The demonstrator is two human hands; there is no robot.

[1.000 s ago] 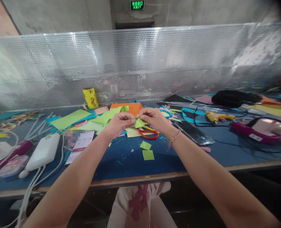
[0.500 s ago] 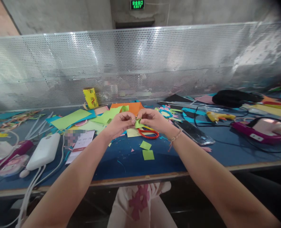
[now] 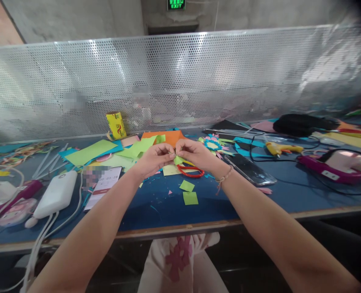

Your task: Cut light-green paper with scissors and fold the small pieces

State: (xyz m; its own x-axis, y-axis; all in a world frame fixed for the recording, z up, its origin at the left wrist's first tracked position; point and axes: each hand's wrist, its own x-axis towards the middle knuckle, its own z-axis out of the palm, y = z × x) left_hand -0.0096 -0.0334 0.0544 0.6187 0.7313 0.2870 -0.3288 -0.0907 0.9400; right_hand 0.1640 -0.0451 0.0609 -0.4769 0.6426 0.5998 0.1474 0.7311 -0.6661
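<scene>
Pinching a green scrap [image 3: 178, 160], left hand [image 3: 154, 159] and right hand [image 3: 199, 156] partly hide orange paper [image 3: 172, 135], near red-handled scissors [image 3: 195, 176].

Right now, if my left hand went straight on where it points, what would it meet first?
Beyond the small green paper it pinches, your left hand would likely meet your right hand; exact depth is unclear.

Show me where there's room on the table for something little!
Blue table shows bare between the green squares and right arm, and between the black phone and purple strip. Behind the hands, paper crowds it.
</scene>
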